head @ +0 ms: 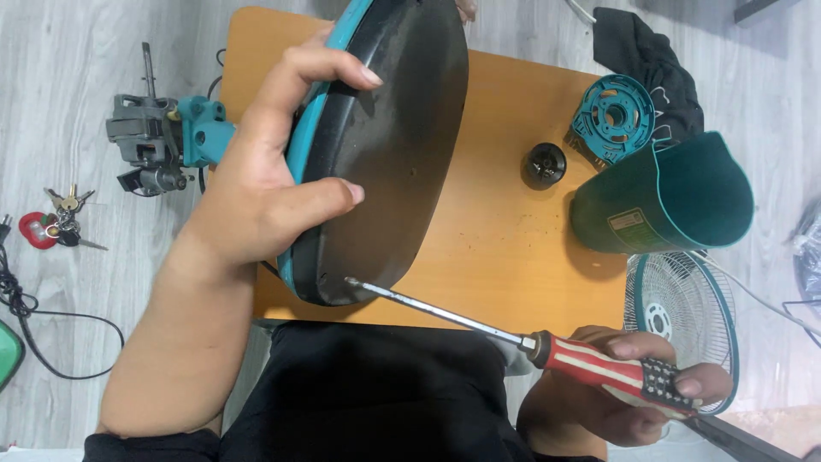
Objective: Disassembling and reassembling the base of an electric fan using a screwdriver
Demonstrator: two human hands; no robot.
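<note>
**Over the orange table, a fan base held on edge and a screwdriver at its underside**

Over the small orange wooden table (513, 188), the left hand (265, 188) reached in from the lower left, forearm bare, and gripped the fan base (385, 145) by its near rim. The fingers were curled over the teal edge, and the thumb was pressed flat against the black underside, so the hand was clamped on the base. The base stood tilted on its edge above the table, its underside turned towards the camera: a broad, rounded oval of dull, dusty black plastic, scuffed grey in places and bordered by a thin teal band.

The right hand (633, 385) sat low at the right, fingers wrapped tight round the handle of a screwdriver (530, 342). The handle was red with white stripes and had a dark, spotted end. The long, bright steel shaft ran up and to the left, and its tip touched the lower rim of the base's underside.

On the table's right side lay a dark green curved plastic cover (667, 205), smooth and open-ended. Below it was a white wire fan grille (680, 316) with a teal rim. A round teal ribbed part (612, 117) lay beside a black cloth (646, 60), and a small black knob (545, 162) sat near them. On the grey plank floor to the left were a grey metal motor (158, 141) with a teal bracket, a bunch of keys (60, 224) and a black cable (34, 321).
</note>
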